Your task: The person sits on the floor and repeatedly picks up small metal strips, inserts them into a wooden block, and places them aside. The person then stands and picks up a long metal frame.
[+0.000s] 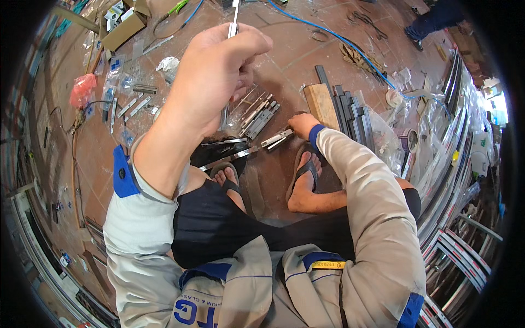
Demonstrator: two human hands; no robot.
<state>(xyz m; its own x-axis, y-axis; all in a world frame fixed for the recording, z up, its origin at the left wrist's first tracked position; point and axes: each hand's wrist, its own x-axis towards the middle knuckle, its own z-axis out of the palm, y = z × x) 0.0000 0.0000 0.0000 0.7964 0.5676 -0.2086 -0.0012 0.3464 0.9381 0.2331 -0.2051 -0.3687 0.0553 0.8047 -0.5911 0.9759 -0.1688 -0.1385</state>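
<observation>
Two hands are in use: the left hand [216, 68] is closed around a slim tool [233, 28], high above the floor [279, 52]; the right hand [302, 124] is at one end of a fitting [276, 139], but I cannot tell if it pinches it. If that hold is loose, the fitting could roll or fall toward the bare toes of the right foot [303, 183], which is very near. The fitting lies low, beside the parts [258, 118]; it looks narrow, pale and metallic.

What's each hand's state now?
Left hand: closed around a slim metal tool.
Right hand: fingers at a metal fitting; grip can't be told.
</observation>
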